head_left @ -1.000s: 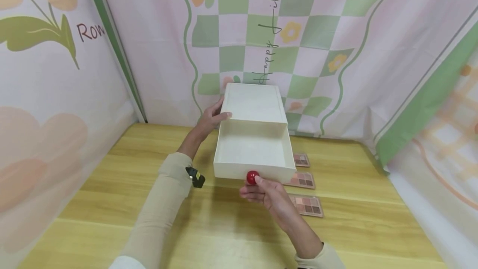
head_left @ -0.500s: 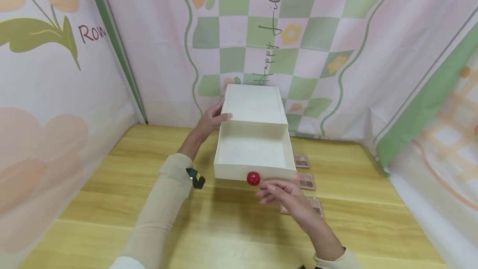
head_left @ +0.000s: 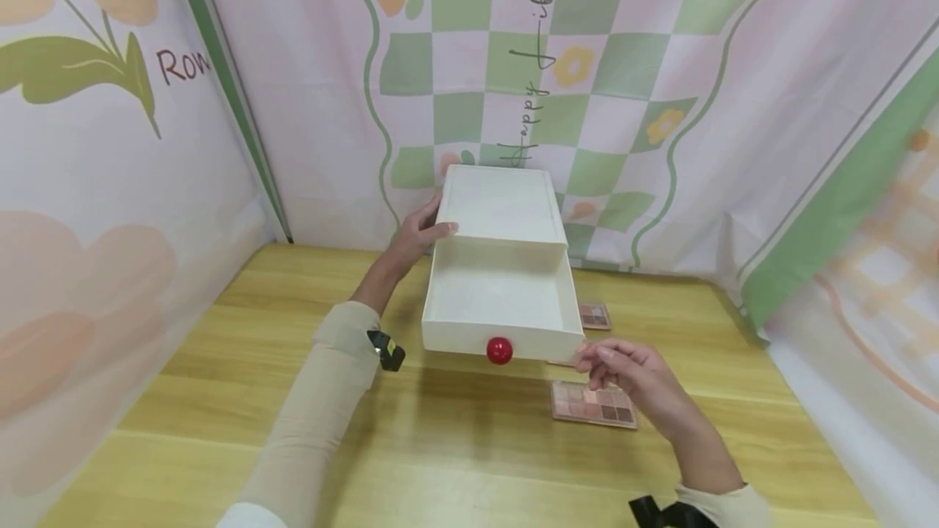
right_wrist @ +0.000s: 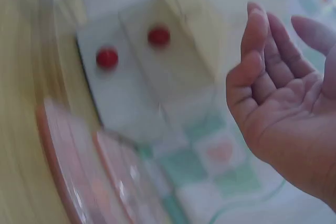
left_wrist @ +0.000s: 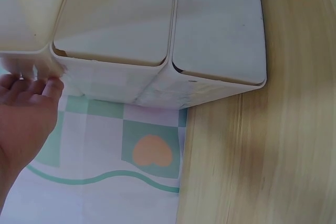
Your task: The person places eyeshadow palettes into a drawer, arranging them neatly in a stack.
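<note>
A white drawer cabinet [head_left: 502, 200] stands against the back curtain, its top drawer [head_left: 502, 292] pulled out and bare inside. A round red knob [head_left: 500, 350] sits on that drawer's front. My left hand [head_left: 418, 239] holds the cabinet's upper left side, thumb on the top edge; in the left wrist view its fingers [left_wrist: 31, 88] bend against the side wall. My right hand [head_left: 638, 377], holding nothing, hovers right of the drawer's front corner with loosely bent fingers. Under it lies an eyeshadow palette [head_left: 592, 404]; a second palette [head_left: 563, 363] is mostly hidden.
A third eyeshadow palette [head_left: 595, 316] lies farther back, beside the cabinet and partly covered by it. Two lower drawers with red knobs [right_wrist: 107, 57] are pushed in. Patterned curtains [head_left: 308, 104] enclose the wooden table [head_left: 293, 292] at the back and sides.
My right hand has let go of the red knob and moved right, over the palettes. The left hand and the pulled-out drawer have stayed in place.
</note>
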`<state>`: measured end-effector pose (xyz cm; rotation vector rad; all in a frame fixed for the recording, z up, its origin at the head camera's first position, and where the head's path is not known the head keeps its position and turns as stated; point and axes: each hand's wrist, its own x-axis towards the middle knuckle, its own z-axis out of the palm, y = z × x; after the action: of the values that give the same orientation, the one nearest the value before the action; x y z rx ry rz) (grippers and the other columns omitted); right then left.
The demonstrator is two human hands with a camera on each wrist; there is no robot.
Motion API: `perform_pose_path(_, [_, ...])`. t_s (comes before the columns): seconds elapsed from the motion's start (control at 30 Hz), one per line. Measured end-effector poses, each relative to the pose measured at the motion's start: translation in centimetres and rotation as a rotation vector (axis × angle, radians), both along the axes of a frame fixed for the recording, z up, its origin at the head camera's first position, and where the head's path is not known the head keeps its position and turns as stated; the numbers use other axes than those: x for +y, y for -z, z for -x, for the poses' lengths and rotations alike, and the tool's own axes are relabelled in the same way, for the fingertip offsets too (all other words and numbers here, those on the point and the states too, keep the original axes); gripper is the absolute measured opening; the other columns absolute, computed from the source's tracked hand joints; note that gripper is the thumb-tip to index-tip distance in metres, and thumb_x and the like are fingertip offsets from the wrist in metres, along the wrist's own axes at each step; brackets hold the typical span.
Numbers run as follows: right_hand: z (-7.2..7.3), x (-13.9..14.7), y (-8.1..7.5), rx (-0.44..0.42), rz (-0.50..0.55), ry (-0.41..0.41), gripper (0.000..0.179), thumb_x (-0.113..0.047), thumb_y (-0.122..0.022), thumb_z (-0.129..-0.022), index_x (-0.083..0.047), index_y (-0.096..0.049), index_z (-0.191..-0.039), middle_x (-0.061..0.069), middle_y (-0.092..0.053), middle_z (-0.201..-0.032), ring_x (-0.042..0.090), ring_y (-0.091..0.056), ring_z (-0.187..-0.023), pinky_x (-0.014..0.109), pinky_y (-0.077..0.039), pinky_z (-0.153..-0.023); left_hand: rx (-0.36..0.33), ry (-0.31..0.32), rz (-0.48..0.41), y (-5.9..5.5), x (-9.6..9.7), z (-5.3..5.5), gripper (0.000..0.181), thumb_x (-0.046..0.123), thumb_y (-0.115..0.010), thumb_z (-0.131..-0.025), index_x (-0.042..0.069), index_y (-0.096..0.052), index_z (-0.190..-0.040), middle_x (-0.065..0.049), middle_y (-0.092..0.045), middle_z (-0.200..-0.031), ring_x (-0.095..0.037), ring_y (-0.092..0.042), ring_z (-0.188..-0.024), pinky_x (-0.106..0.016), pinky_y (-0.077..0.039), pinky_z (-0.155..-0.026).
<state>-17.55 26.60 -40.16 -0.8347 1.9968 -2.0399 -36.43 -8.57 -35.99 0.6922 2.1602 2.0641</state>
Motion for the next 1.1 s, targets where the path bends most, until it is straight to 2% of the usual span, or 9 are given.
perform_pose_path(0.07, [0.9, 1.4, 0.5, -0.036, 0.009, 0.005, 0.043, -0.002, -0.032, -0.108, -0.018, -0.072, -0.116, -0.009, -0.077, -0.107, 0.004, -0.069, -0.09, 0.019, -0.059, -0.08, 0.001, -0.003, -0.003, 0.1, -0.1, 0.0, 0.079, 0.021, -0.058, -0.096, 0.02, -0.018, -0.164, -0.012, -0.025, -0.17, -0.034, -0.039, -0.151, -0.052, -0.043, -0.119])
perform_pose_path(0.23, [3.7, 5.0, 2.1, -0.139, 0.043, 0.096, 0.04, -0.008, -0.034, -0.11, -0.018, -0.073, -0.114, -0.008, -0.077, -0.106, 0.005, -0.07, -0.091, 0.019, -0.059, -0.083, -0.012, -0.005, -0.01, 0.0, -0.1, -0.1, 0.081, 0.022, -0.06, -0.095, 0.018, -0.017, -0.164, -0.014, -0.026, -0.17, -0.036, -0.043, -0.147, -0.052, -0.049, -0.114])
perform_pose_path(0.5, [7.4, 8.7, 4.1, -0.244, 0.034, 0.217, 0.033, -0.014, -0.042, -0.109, -0.025, -0.073, -0.111, -0.011, -0.077, -0.104, 0.004, -0.071, -0.088, 0.017, -0.059, -0.079, -0.034, -0.012, -0.022, 0.1, -0.2, -0.1, 0.083, 0.023, -0.061, -0.094, 0.019, -0.017, -0.164, -0.013, -0.024, -0.17, -0.034, -0.044, -0.147, -0.051, -0.049, -0.113])
perform_pose_path(0.73, [9.4, 10.1, 5.2, -0.21, -0.137, 0.359, 0.024, -0.017, -0.051, -0.106, -0.029, -0.072, -0.109, -0.018, -0.076, -0.1, 0.001, -0.07, -0.089, 0.018, -0.059, -0.078, -0.036, 0.0, -0.04, 0.5, -0.1, 0.1, 0.082, 0.019, -0.059, -0.095, 0.017, -0.015, -0.164, -0.014, -0.023, -0.17, -0.037, -0.045, -0.146, -0.052, -0.051, -0.111])
perform_pose_path(0.8, [9.8, 10.2, 5.6, -0.179, -0.234, 0.401, 0.022, -0.02, -0.054, -0.105, -0.016, -0.072, -0.118, -0.024, -0.075, -0.1, -0.001, -0.069, -0.09, 0.018, -0.06, -0.078, -0.037, -0.002, -0.039, 0.5, -0.1, 0.0, 0.082, 0.019, -0.059, -0.095, 0.017, -0.016, -0.164, -0.014, -0.023, -0.17, -0.037, -0.044, -0.147, -0.052, -0.05, -0.112])
perform_pose_path(0.87, [10.3, 10.2, 6.0, -0.156, -0.332, 0.435, 0.034, -0.021, -0.056, -0.105, 0.0, -0.065, -0.129, -0.03, -0.071, -0.099, -0.003, -0.068, -0.091, 0.02, -0.061, -0.078, -0.032, -0.005, -0.036, 0.5, 0.0, 0.0, 0.082, 0.02, -0.059, -0.095, 0.017, -0.016, -0.164, -0.015, -0.024, -0.17, -0.036, -0.043, -0.147, -0.052, -0.049, -0.113])
perform_pose_path(0.93, [10.8, 10.1, 6.3, -0.129, -0.458, 0.473, 0.048, -0.023, -0.058, -0.104, 0.011, -0.054, -0.138, -0.014, -0.076, -0.11, -0.008, -0.066, -0.091, 0.02, -0.06, -0.079, -0.033, -0.009, -0.032, 0.5, 0.0, 0.0, 0.082, 0.021, -0.06, -0.094, 0.016, -0.016, -0.164, -0.015, -0.024, -0.17, -0.036, -0.043, -0.147, -0.051, -0.048, -0.114])
perform_pose_path(1.0, [11.5, 9.9, 6.8, -0.104, -0.544, 0.498, 0.054, -0.022, -0.059, -0.103, 0.014, -0.049, -0.141, 0.005, -0.075, -0.122, -0.012, -0.062, -0.091, 0.017, -0.059, -0.079, -0.032, -0.015, -0.026, 0.4, 0.0, 0.0, 0.082, 0.022, -0.06, -0.094, 0.018, -0.017, -0.164, -0.016, -0.025, -0.169, -0.036, -0.044, -0.146, -0.051, -0.049, -0.113])
perform_pose_path(1.1, [12.4, 9.7, 7.7, -0.058, -0.629, 0.527, 0.051, -0.022, -0.062, -0.101, 0.012, -0.053, -0.139, 0.034, -0.058, -0.138, -0.018, -0.055, -0.09, 0.01, -0.054, -0.08, -0.031, -0.014, -0.016, 0.1, -0.2, 0.0, 0.082, 0.022, -0.06, -0.094, 0.018, -0.016, -0.164, -0.016, -0.026, -0.169, -0.036, -0.045, -0.145, -0.051, -0.049, -0.114])
